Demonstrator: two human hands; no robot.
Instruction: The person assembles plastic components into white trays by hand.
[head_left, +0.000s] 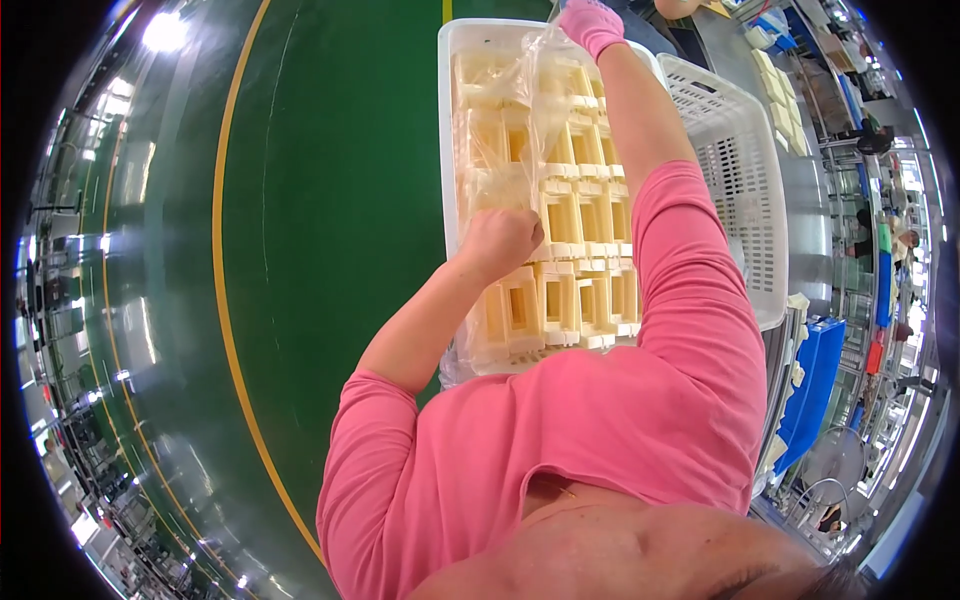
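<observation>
A white plastic crate (449,130) in front of me holds rows of cream-coloured rectangular plastic frames (565,218) with open middles. Clear plastic film (535,110) lies over the crate's left part, its wrinkled edge running from far to near. My left hand (502,243), bare, is closed in a fist on the film's near part, above the frames. At the crate's far end, my right hand (592,25), in a pink glove, is closed on the film's far part. Its fingertips are partly cut off by the picture's top edge.
A second white slotted crate (740,170) adjoins on the right. Beyond it runs a metal worktable (805,225) with pale stacked pieces (780,100). Further near stands a blue bin (810,395). Green floor with a yellow line (222,250) lies left. Dark blue cloth (648,36) shows at the far end.
</observation>
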